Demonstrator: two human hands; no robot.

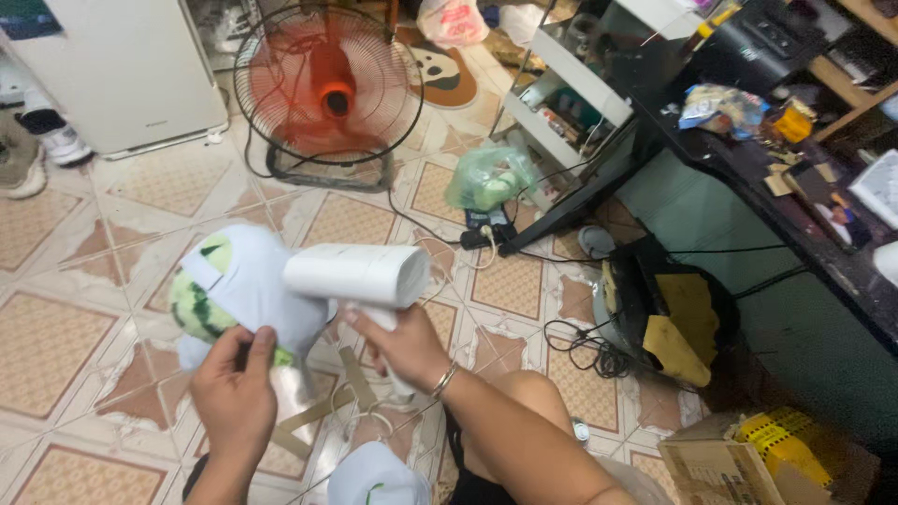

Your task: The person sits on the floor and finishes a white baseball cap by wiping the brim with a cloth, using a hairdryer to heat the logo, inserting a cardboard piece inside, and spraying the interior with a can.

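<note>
Right hand [398, 341] fingers wrapped round smooth white cylindrical hairdryer [360, 276], left hand [234, 393] pinching soft watermelon-print cloth [234, 290].

A worn patterned tile floor [84, 346] spreads underfoot. An orange floor fan [327, 89] stands near a white cabinet [122, 70]; white shelves [571, 84] and a dark cluttered desk [748, 168] line the right side.

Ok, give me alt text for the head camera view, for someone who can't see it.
A person's right hand holds a white hair dryer aimed at a pale cloth with a green watermelon-patterned piece, which the left hand holds up over a tiled floor. Behind stand a red floor fan, a green plastic bag and a dark cluttered desk.
</note>
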